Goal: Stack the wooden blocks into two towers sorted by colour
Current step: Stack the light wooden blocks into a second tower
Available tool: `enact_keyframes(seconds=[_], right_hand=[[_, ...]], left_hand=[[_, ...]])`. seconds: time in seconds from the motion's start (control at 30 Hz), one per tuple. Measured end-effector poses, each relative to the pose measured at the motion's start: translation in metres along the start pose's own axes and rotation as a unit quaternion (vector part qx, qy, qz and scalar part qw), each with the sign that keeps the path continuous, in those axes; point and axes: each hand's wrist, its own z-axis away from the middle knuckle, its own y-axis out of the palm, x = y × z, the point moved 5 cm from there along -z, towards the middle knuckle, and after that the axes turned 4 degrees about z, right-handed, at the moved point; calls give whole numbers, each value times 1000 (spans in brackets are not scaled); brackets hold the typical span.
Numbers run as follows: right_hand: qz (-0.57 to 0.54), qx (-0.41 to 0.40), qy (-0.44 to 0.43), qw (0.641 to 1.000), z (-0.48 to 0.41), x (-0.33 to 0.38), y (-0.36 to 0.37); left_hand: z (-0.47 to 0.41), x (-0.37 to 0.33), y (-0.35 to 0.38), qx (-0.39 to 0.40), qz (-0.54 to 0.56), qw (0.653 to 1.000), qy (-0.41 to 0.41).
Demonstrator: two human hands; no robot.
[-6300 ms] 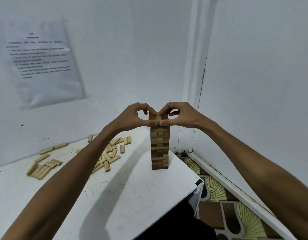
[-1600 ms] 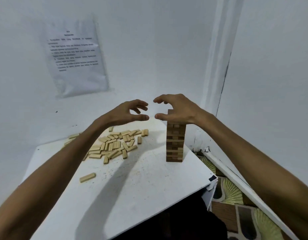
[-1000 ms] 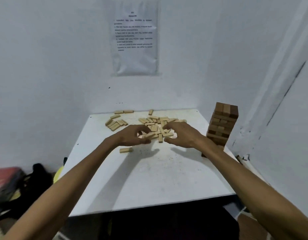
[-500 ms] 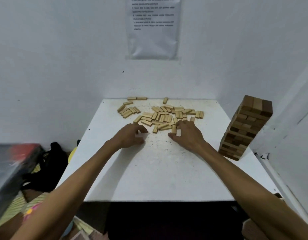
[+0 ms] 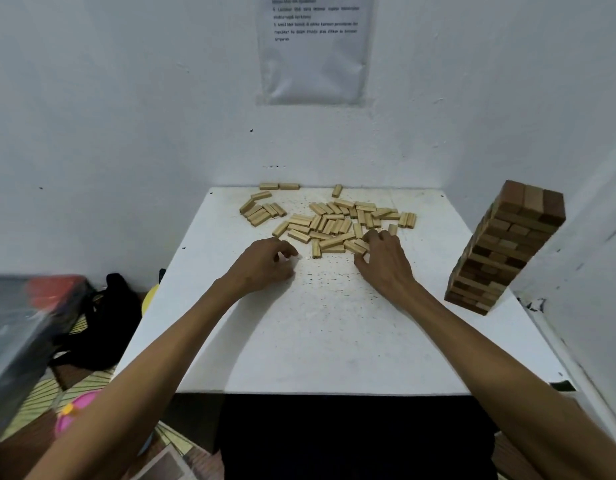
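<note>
On the far half of the white table (image 5: 334, 341) we see the loose light blocks (image 5: 334, 223) lying flat in a scattered pile, some touching and some crossing one another. A smaller cluster (image 5: 260, 213) sits just beside the pile toward the far left corner, and two more blocks (image 5: 279, 186) lie end to end along the far edge.

At the right edge stands the brown tower (image 5: 507, 251), many layers high, with darker and paler brown blocks mixed and three blocks side by side on top. It is well apart from the pile.

Our left grip (image 5: 265, 263) rests on the table at the near left side of the pile, knuckles up and fingers curled under. We cannot tell whether it holds anything.

Our right grip (image 5: 382, 261) lies at the near right side of the pile, apart, with its fingertips (image 5: 370, 237) touching the nearest light blocks and its thumb out on the bare table.

A printed sheet (image 5: 313, 64) hangs on the wall behind the table, and a black bag (image 5: 105, 306) lies on the floor off the left edge.
</note>
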Motion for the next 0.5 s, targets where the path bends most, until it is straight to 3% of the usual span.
enact_keyframes(seconds=[0.5], right_hand=[[-99, -29, -29, 994, 47, 6, -12]], left_hand=[[53, 5, 5, -123, 70, 990, -11]])
